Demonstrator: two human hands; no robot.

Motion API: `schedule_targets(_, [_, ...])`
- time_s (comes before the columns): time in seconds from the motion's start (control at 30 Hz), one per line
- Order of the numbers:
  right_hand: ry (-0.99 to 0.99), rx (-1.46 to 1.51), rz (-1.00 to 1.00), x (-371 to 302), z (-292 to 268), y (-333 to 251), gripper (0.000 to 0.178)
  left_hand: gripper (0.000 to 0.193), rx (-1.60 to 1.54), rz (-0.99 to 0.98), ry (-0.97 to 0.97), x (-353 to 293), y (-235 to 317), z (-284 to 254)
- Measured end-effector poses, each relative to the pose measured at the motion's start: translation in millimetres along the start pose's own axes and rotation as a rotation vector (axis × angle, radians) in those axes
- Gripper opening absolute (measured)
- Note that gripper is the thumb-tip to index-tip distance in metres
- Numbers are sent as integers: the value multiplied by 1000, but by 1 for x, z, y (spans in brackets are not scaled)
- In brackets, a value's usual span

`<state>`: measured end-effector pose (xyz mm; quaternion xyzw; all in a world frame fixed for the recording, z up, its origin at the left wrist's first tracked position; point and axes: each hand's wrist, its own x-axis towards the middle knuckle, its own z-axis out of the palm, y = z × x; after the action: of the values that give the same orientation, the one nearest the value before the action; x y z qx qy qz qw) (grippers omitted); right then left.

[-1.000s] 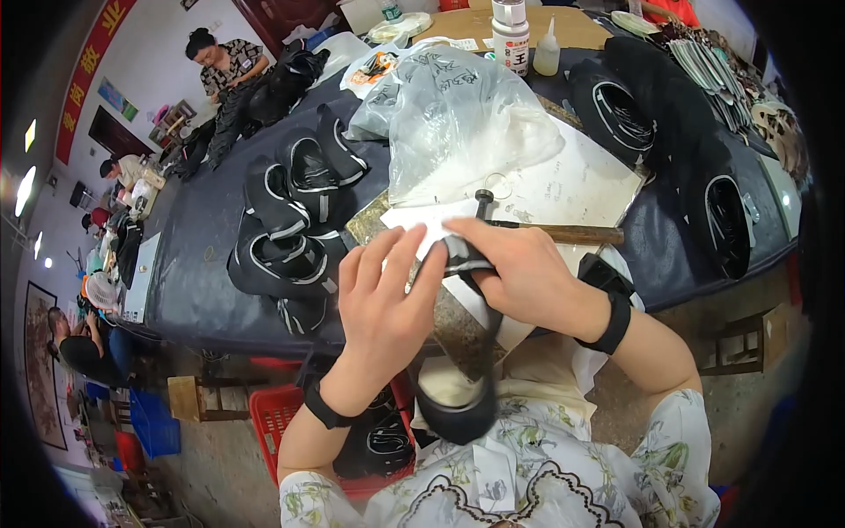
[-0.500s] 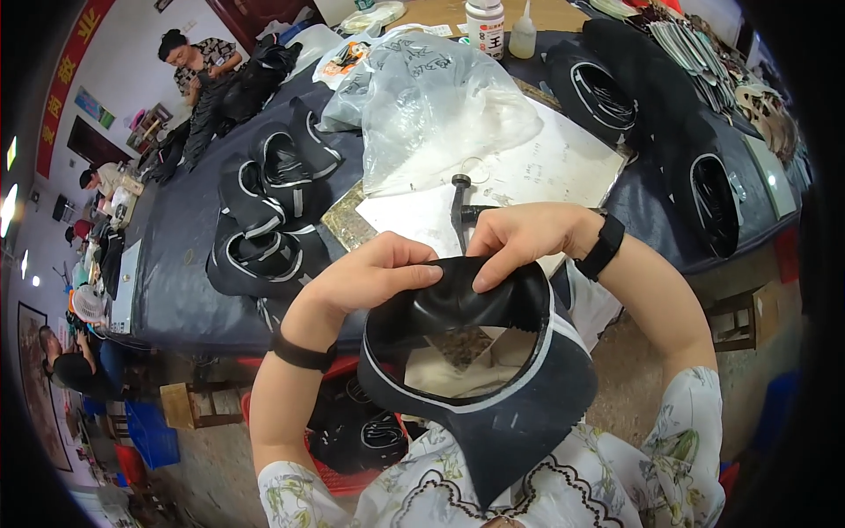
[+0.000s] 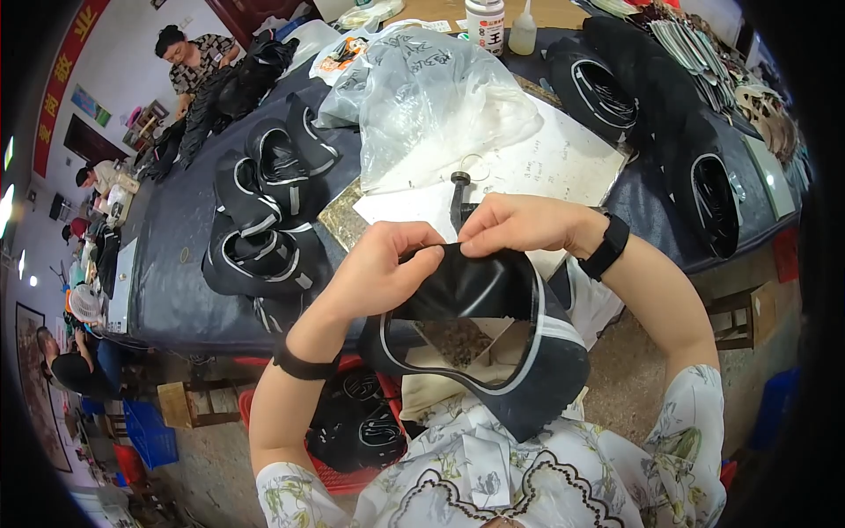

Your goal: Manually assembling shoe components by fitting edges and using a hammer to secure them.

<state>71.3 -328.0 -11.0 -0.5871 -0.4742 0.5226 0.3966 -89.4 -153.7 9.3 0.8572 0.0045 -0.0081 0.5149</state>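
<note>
Far edge of your table: a white bottle with dark label (image 3: 485,24) beside a clear squeeze bottle (image 3: 523,28); a red banner (image 3: 66,84) hangs on the left wall. A crumpled clear plastic bag (image 3: 436,97) lies on the dark blue table cover (image 3: 176,273), with a stack of black white-trimmed pieces (image 3: 264,220) to the left. Your left hand (image 3: 378,273) and right hand (image 3: 519,224) both pinch the top edge of a black shoe upper (image 3: 480,330), white-piped around its opening, held above your lap.
</note>
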Motion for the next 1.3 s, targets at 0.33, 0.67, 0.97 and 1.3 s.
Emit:
schedule_targets(0.33, [271,-6,-161,-10,3,9,12,14,129,33,121,5,9,12])
schedule_targets(0.67, [539,27,-366,-25,15,4,9,13,79,61,136,25,23,17])
schedule_targets(0.97, [724,-470,-475,-44,11,1,7,11,213,201,121,45,38,27])
schedule_targets(1.3, [860,-458,-334,-63,-13,5,10,29,80,180,44,74,32,40])
